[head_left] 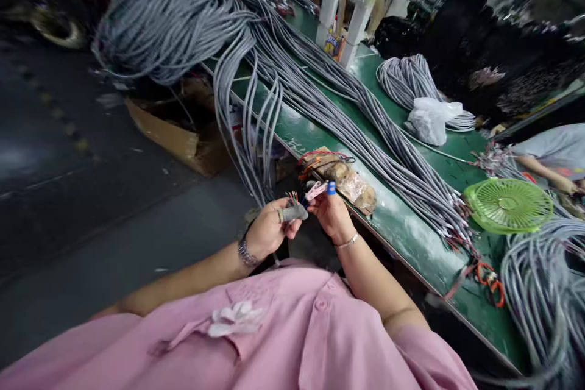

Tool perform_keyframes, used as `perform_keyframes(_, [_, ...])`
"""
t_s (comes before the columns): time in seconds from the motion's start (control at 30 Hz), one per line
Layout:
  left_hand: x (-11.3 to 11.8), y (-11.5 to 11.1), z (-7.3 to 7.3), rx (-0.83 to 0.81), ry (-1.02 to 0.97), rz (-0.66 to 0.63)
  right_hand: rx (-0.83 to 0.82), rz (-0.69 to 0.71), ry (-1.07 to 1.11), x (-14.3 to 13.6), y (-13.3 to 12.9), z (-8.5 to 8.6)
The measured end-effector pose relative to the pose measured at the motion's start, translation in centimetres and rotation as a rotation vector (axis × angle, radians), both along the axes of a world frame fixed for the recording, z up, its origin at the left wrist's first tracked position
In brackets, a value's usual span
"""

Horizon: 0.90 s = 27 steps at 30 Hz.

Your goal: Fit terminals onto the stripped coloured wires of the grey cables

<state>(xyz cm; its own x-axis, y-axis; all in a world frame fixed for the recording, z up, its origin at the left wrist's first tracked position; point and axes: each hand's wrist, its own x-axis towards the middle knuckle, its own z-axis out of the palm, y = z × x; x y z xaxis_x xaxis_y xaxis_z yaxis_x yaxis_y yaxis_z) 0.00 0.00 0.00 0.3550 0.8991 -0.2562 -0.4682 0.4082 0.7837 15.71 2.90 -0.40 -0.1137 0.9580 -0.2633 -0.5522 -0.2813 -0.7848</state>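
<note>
My left hand (267,228) is closed around the end of a grey cable, and a grey sleeve covers its thumb. Thin coloured wires (293,198) fan out of the cable end above that thumb. Close beside it, my right hand (333,216) pinches a small pink clip-like piece (315,191); its exact kind is hard to make out. A blue fingertip cover (331,187) sits on one right finger. Both hands meet in front of my body, just off the bench edge. The fingers partly hide the wires between them.
Long grey cables (329,116) run along the green bench (402,225). A green basket (508,204), orange-handled scissors (490,283) and a worn block (350,183) lie on it. A cardboard box (169,134) stands below, left. Another person's arm (543,172) reaches in at right.
</note>
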Motion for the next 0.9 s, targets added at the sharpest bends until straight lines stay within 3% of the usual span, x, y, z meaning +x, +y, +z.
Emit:
perform_keyframes(0.43, [0.6,0.5,-0.2,-0.001,0.065,-0.030,-0.024,-0.108,0.059,-1.1,-0.4,0.6])
perform_keyframes(0.67, [0.0,-0.7,0.5,-0.027,0.039,0.016,-0.144,-0.020,0.125,-0.3,-0.7,0.9])
perform_keyframes(0.9, [0.5,-1.3,1.1,-0.044,-0.058,0.150,-0.021,-0.053,0.083,-0.6,-1.1,1.2])
